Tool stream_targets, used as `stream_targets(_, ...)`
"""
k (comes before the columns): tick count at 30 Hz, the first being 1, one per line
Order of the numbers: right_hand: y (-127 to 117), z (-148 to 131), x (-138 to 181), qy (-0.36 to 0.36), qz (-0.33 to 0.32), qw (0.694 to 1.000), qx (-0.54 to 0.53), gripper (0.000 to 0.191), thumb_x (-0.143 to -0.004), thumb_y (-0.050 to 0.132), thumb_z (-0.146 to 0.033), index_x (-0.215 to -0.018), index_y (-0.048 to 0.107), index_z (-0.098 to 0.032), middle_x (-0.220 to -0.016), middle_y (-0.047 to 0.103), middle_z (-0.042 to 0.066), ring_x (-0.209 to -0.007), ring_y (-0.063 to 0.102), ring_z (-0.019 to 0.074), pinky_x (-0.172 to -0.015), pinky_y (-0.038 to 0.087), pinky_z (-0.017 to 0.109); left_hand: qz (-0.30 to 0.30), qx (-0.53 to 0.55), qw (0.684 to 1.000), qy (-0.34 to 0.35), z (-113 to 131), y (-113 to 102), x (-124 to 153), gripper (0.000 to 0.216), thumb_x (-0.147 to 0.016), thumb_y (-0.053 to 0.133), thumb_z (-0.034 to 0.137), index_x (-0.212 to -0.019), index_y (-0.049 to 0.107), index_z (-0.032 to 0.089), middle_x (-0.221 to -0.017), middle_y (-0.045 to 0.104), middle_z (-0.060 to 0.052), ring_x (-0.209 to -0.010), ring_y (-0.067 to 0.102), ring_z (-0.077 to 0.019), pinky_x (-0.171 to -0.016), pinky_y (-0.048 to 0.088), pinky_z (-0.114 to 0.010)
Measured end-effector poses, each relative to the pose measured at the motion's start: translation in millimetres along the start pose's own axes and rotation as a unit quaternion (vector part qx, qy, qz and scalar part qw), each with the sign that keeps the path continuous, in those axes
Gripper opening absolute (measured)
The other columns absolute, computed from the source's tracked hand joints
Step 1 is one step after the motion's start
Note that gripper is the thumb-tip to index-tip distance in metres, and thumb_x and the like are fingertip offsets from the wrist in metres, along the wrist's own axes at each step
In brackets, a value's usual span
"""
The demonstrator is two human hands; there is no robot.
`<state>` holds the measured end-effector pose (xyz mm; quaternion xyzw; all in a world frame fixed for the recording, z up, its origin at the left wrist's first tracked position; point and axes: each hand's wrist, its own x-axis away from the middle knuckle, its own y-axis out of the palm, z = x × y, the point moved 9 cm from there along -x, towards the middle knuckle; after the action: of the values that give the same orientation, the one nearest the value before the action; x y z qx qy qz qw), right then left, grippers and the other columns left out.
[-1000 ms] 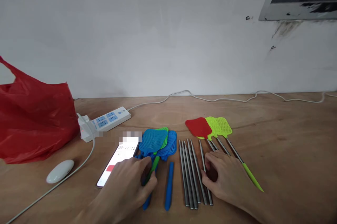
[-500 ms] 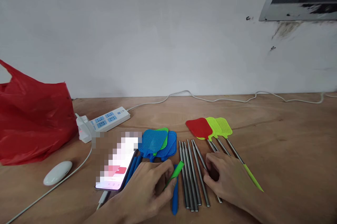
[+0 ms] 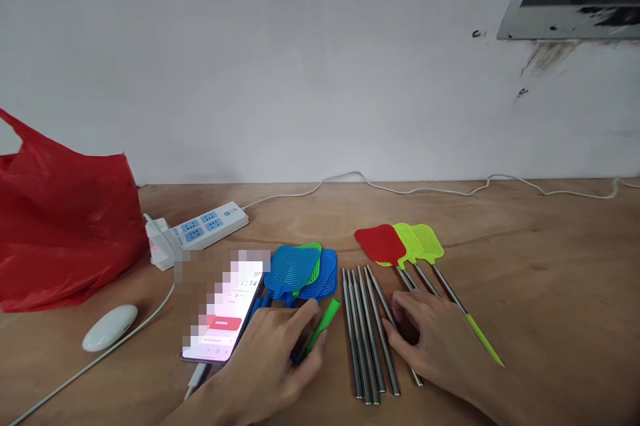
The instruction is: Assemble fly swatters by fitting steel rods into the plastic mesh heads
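Note:
My left hand (image 3: 280,349) is closed around a green plastic handle (image 3: 323,326), whose end sticks up past the fingers. A bit of blue, likely another handle, shows inside that hand; its extent is hidden. Just beyond lie blue fly swatter heads (image 3: 290,267) with a green one (image 3: 315,266) among them. My right hand (image 3: 433,339) rests with curled fingers, thumb and forefinger apart, against the rightmost of several metal rods (image 3: 367,339). Past it lie a red swatter head (image 3: 381,244) and yellow-green swatters (image 3: 425,241) fitted with rods.
A lit phone (image 3: 233,313) lies left of my left hand, with blue handles partly visible beside it. Further left are a white mouse-shaped object (image 3: 110,328), a power strip (image 3: 213,226) and a red plastic bag (image 3: 70,233). A white cable (image 3: 415,192) runs along the wall.
The blue handle lying beside the rods has gone from its spot, apparently gathered under my left hand. That hand and the green handle shifted slightly left. My right hand stays nearly still.

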<state>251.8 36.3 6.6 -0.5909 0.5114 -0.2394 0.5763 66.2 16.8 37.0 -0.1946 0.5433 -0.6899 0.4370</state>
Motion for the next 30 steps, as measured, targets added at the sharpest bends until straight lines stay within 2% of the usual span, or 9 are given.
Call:
stream_targets(9, -0.5, 2.2, 0.1, -0.001, 0.027, 1.000, 0.015, 0.019, -0.080, 0.052, -0.019, -0.065, 0.042, -0.023, -0.060, 0.058, 0.000, -0.056, 0.055, 0.0187, -0.054, 0.029, 0.030, -0.032, -0.013, 0.999, -0.033, -10.6, 16.3, 2.0, 0.009, -0.093, 0.044, 0.026, -0.087, 0.050, 0.023, -0.067, 0.064, 0.000, -0.059, 0.060, -0.0201, -0.054, 0.028, -0.031)
stream_targets(13, -3.6, 16.1, -1.3, 0.054, 0.032, 0.992, -0.108, 0.021, -0.082, 0.054, -0.022, -0.064, 0.043, -0.023, -0.055, 0.050, -0.004, -0.050, 0.046, 0.0147, -0.052, 0.030, 0.029, -0.034, 0.005, 0.999, -0.036, -11.3, 17.5, 1.3, 0.012, -0.094, 0.044, 0.026, -0.083, 0.049, 0.023, -0.064, 0.062, 0.002, -0.056, 0.059, -0.0189, -0.053, 0.029, -0.030)
stream_targets(15, -2.7, 28.7, -2.4, 0.105, 0.034, 0.963, -0.248, 0.022, -0.085, 0.056, -0.031, -0.066, 0.048, -0.024, -0.054, 0.047, -0.005, -0.050, 0.044, 0.0139, -0.050, 0.032, 0.027, -0.031, 0.010, 0.999, -0.039, -12.3, 17.5, 1.0, 0.013, -0.093, 0.045, 0.026, -0.081, 0.048, 0.023, -0.062, 0.061, 0.002, -0.054, 0.058, -0.0181, -0.052, 0.029, -0.030)
stream_targets(16, -1.9, 35.4, -2.8, 0.134, 0.040, 0.935, -0.326, 0.023, -0.085, 0.058, -0.037, -0.068, 0.051, -0.023, -0.055, 0.046, -0.005, -0.051, 0.044, 0.0137, -0.049, 0.033, 0.026, -0.031, 0.011, 0.999, -0.042, -13.0, 17.5, 0.9, 0.013, -0.093, 0.045, 0.027, -0.081, 0.049, 0.023, -0.061, 0.060, 0.002, -0.054, 0.057, -0.0180, -0.052, 0.029, -0.030)
stream_targets(20, 4.4, 53.8, -0.3, 0.254, 0.068, 0.782, -0.565, 0.036, -0.073, 0.073, -0.056, -0.080, 0.062, -0.022, -0.054, 0.042, -0.007, -0.044, 0.032, 0.0092, -0.041, 0.026, 0.023, -0.037, 0.021, 0.998, -0.040, -12.3, 18.1, 0.3, 0.014, -0.093, 0.045, 0.027, -0.080, 0.049, 0.023, -0.060, 0.059, 0.003, -0.053, 0.055, -0.0174, -0.051, 0.030, -0.029)
stream_targets(23, 9.3, 48.6, 1.0, 0.288, 0.036, 0.704, -0.649, 0.040, -0.067, 0.080, -0.053, -0.087, 0.065, -0.022, -0.057, 0.053, -0.004, -0.044, 0.032, 0.0080, -0.039, 0.020, 0.021, -0.035, 0.030, 0.999, -0.030, -9.6, 16.8, 0.0, 0.013, -0.092, 0.046, 0.025, -0.079, 0.049, 0.022, -0.061, 0.059, 0.003, -0.054, 0.055, -0.0165, -0.051, 0.031, -0.029)
stream_targets(26, 11.8, 39.4, 0.4, 0.278, -0.010, 0.674, -0.685, 0.040, -0.076, 0.069, -0.060, -0.083, 0.067, -0.020, -0.070, 0.065, 0.004, -0.052, 0.046, 0.0129, -0.042, 0.031, 0.023, -0.027, 0.035, 0.999, -0.018, -6.5, 14.7, 0.2, 0.014, -0.093, 0.046, 0.025, -0.081, 0.051, 0.022, -0.064, 0.060, 0.003, -0.056, 0.056, -0.0160, -0.052, 0.032, -0.028)
stream_targets(28, 14.0, 34.7, -0.5, 0.259, -0.033, 0.672, -0.693, 0.046, -0.084, 0.056, -0.065, -0.083, 0.067, -0.020, -0.074, 0.068, 0.008, -0.057, 0.051, 0.0164, -0.046, 0.037, 0.026, -0.019, 0.036, 0.999, -0.009, -4.6, 13.4, 0.7, 0.013, -0.094, 0.046, 0.026, -0.084, 0.054, 0.022, -0.068, 0.062, 0.002, -0.059, 0.058, -0.0161, -0.054, 0.034, -0.028)
stream_targets(30, 15.7, 31.2, -1.9, 0.235, -0.044, 0.676, -0.697, 0.045, -0.087, 0.055, -0.064, -0.089, 0.067, -0.021, -0.078, 0.069, 0.008, -0.062, 0.055, 0.0185, -0.048, 0.041, 0.027, -0.012, 0.037, 0.999, -0.001, -3.3, 12.8, 1.3, 0.014, -0.094, 0.046, 0.027, -0.085, 0.055, 0.022, -0.071, 0.064, 0.001, -0.061, 0.060, -0.0164, -0.055, 0.035, -0.027)
